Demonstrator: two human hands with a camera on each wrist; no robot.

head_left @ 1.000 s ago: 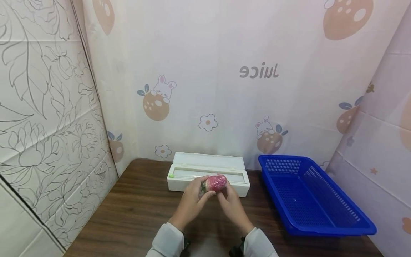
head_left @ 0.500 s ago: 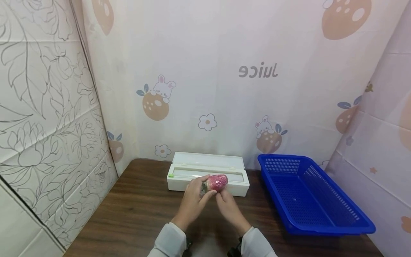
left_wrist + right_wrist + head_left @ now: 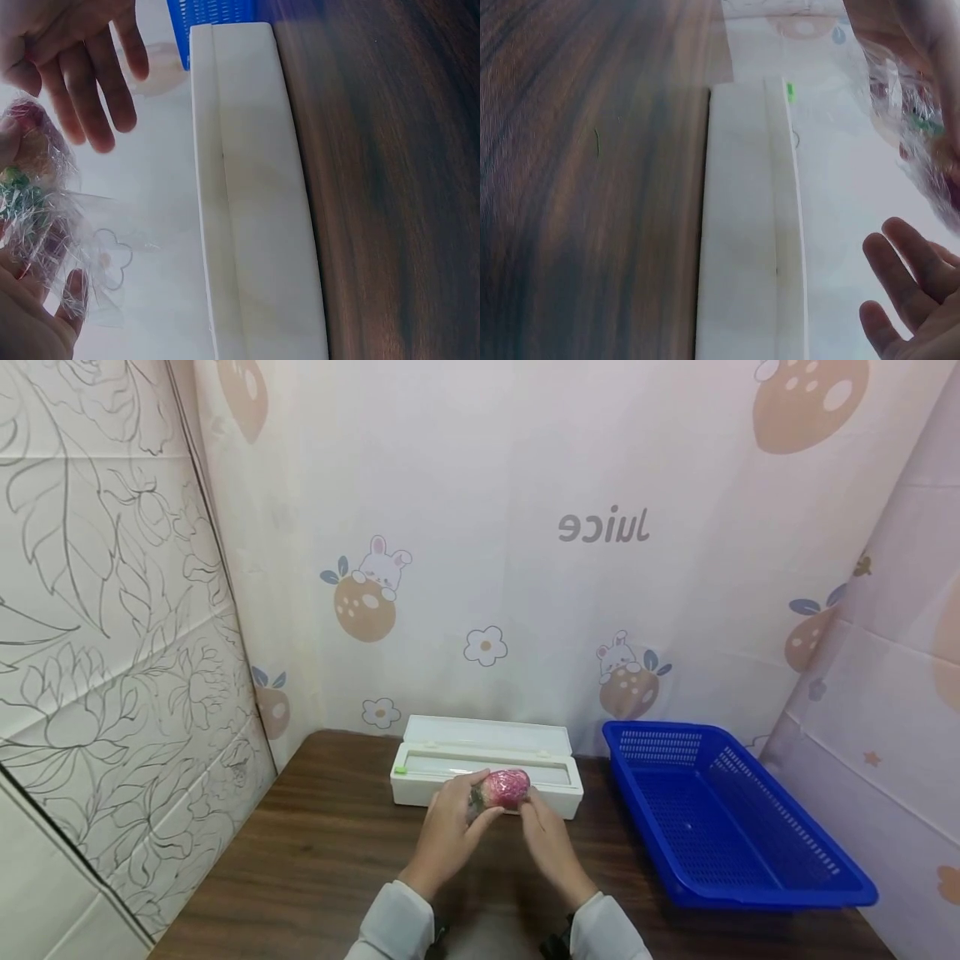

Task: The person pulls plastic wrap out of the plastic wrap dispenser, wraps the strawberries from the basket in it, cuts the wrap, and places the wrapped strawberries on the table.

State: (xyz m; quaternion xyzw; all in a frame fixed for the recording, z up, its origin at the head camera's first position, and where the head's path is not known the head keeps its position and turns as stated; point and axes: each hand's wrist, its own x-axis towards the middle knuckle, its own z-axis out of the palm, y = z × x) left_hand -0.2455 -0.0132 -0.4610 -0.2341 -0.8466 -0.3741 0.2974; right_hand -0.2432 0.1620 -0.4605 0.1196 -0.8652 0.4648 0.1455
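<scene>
Between my hands, in the head view, is a pink-red fruit or vegetable with a green leafy end [image 3: 506,787], wrapped in crinkled clear film. My left hand [image 3: 448,831] grips its leafy end, thumb in front and fingers behind. In the left wrist view, loose film [image 3: 56,247] bunches around the leaves. My right hand [image 3: 553,843] is at the pink end; its fingers [image 3: 900,277] look spread and fairly straight in the right wrist view. Whether the right thumb touches the wrapped thing is unclear. Directly behind sits a white cling film dispenser [image 3: 486,777], its lid raised.
To the right stands a blue perforated plastic basket [image 3: 742,827]. The dark wooden table [image 3: 322,852] reaches back to a printed cloth wall [image 3: 450,485]. A green tab [image 3: 401,770] marks the dispenser's left end. One tiny green scrap [image 3: 597,142] lies on the wood.
The right hand moves from the side of the wrapped thing to beneath it, then back out to the right with fingers loosened. The left hand keeps its hold almost in place.
</scene>
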